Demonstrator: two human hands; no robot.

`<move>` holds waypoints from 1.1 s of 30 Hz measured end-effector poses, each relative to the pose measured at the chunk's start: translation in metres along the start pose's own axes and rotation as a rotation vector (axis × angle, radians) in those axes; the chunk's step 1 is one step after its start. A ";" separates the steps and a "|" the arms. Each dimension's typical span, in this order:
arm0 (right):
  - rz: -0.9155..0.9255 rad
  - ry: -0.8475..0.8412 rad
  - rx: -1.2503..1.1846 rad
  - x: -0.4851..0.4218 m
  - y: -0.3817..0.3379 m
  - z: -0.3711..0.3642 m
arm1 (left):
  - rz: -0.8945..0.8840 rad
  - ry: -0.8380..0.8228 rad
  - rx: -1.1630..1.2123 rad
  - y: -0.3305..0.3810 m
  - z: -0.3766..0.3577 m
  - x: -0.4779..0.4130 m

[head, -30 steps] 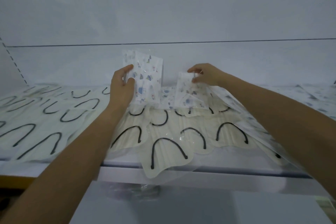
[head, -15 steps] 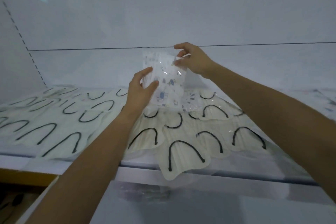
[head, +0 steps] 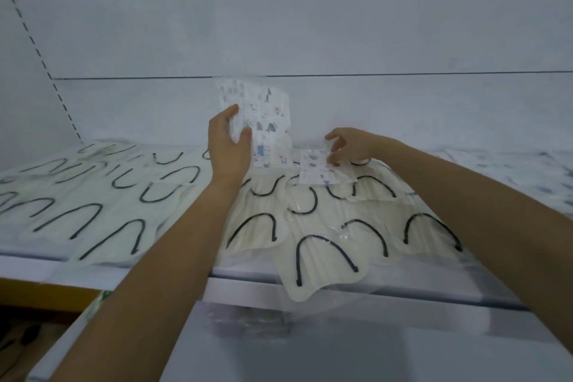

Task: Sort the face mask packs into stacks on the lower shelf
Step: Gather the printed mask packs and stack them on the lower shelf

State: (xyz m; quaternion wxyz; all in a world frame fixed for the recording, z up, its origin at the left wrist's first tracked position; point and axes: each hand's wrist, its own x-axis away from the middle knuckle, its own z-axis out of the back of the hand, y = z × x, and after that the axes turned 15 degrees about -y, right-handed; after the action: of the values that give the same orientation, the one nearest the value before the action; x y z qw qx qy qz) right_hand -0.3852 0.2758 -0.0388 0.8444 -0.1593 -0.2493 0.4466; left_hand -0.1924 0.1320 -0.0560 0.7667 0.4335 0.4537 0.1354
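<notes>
My left hand (head: pixel 228 146) grips a small bunch of printed white mask packs (head: pixel 266 121) and holds them upright above the shelf. My right hand (head: pixel 348 146) reaches down with curled fingers onto another printed pack (head: pixel 316 169) that lies flat on the pile, its fingertips at the pack's clear wrapper. Cream mask packs with black ear loops (head: pixel 322 245) cover the shelf (head: pixel 242 285) in overlapping rows, and one hangs over the front edge.
More cream packs (head: pixel 77 211) spread over the left half of the shelf. Printed packs (head: pixel 539 170) lie at the far right. Below the shelf's front edge, a lower shelf (head: pixel 341 350) holds a blurred bundle of clear-wrapped packs (head: pixel 248 319).
My right hand let go of the bunch and dropped down to a printed pack lying on the pile. My left hand keeps the bunch raised.
</notes>
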 end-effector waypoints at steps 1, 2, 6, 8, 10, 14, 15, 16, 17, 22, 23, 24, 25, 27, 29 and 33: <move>-0.007 0.001 0.029 -0.001 0.000 0.000 | -0.015 0.005 -0.021 0.001 0.000 0.001; -0.026 -0.001 0.066 -0.002 0.001 0.000 | -0.038 0.014 -0.047 0.002 -0.001 0.003; -0.082 -0.030 0.042 -0.006 0.006 0.002 | -0.152 0.067 -0.151 0.008 -0.001 0.006; -0.061 0.009 0.017 -0.006 0.004 0.003 | -0.173 0.058 -0.175 0.015 0.002 0.002; -0.037 0.080 0.057 -0.006 0.002 0.004 | -0.169 0.016 -0.229 0.022 0.007 -0.006; 0.100 0.300 0.118 0.002 -0.007 0.008 | -0.158 -0.073 -0.353 0.035 0.015 -0.025; 0.157 0.361 0.068 0.008 -0.011 0.013 | -0.148 -0.096 -0.373 0.038 0.018 -0.030; 0.215 0.408 -0.017 0.016 -0.015 0.018 | -0.139 -0.118 -0.383 0.041 0.020 -0.034; 0.270 0.439 -0.126 0.026 -0.019 0.024 | -0.127 -0.144 -0.385 0.045 0.023 -0.038; 0.484 0.429 -0.573 0.078 -0.035 0.046 | -0.049 -0.291 -0.304 0.072 0.025 -0.041; 0.498 0.424 -0.605 0.085 -0.037 0.046 | -0.040 -0.307 -0.247 0.079 0.022 -0.037; 0.511 0.423 -0.640 0.091 -0.040 0.046 | -0.032 -0.313 -0.190 0.086 0.018 -0.031; 0.522 0.431 -0.670 0.096 -0.042 0.045 | -0.027 -0.311 -0.134 0.093 0.013 -0.023; 0.528 0.462 -0.683 0.106 -0.048 0.040 | -0.033 -0.307 -0.038 0.104 0.003 -0.002; 0.516 0.489 -0.626 0.113 -0.050 0.034 | -0.055 -0.305 -0.019 0.107 -0.007 0.021; 0.485 0.613 -0.482 0.124 -0.046 0.012 | -0.061 -0.283 -0.009 0.099 -0.020 0.061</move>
State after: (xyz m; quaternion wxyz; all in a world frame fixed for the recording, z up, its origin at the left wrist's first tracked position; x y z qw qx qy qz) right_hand -0.3019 0.3548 0.0287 0.6892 -0.5297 -0.0404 0.4927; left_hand -0.1567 0.2378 -0.0179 0.8287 0.4309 0.3534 0.0515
